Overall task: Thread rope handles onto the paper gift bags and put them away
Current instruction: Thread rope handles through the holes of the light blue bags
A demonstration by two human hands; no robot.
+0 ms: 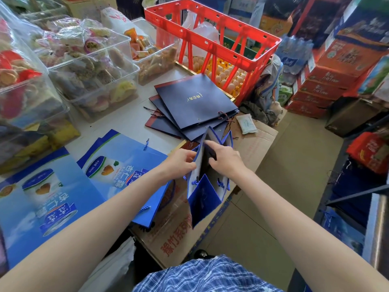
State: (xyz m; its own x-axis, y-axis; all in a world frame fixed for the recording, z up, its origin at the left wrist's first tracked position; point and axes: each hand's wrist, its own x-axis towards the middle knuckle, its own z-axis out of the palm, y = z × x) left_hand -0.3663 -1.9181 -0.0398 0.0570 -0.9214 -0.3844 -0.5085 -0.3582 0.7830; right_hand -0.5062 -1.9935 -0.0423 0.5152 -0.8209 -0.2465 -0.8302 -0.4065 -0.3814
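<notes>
I hold a blue paper gift bag [203, 199] upright in the air, its mouth pulled open. My left hand [181, 163] grips the bag's left wall near the top. My right hand [223, 158] reaches into the open mouth, index finger extended, the other fingers curled on the far wall. Blue rope handles [221, 184] with knots hang from the bag's holes. A fanned stack of dark navy gift bags [193, 104] lies flat on the table beyond. Light blue printed gift bags [117, 165] lie flat at the left.
A red plastic crate [212, 36] stands over egg trays at the back. Clear bins of wrapped snacks [92, 66] fill the left. A brown cardboard box [176, 232] sits under the held bag. Stacked cartons [328, 76] line the right; bare floor lies between.
</notes>
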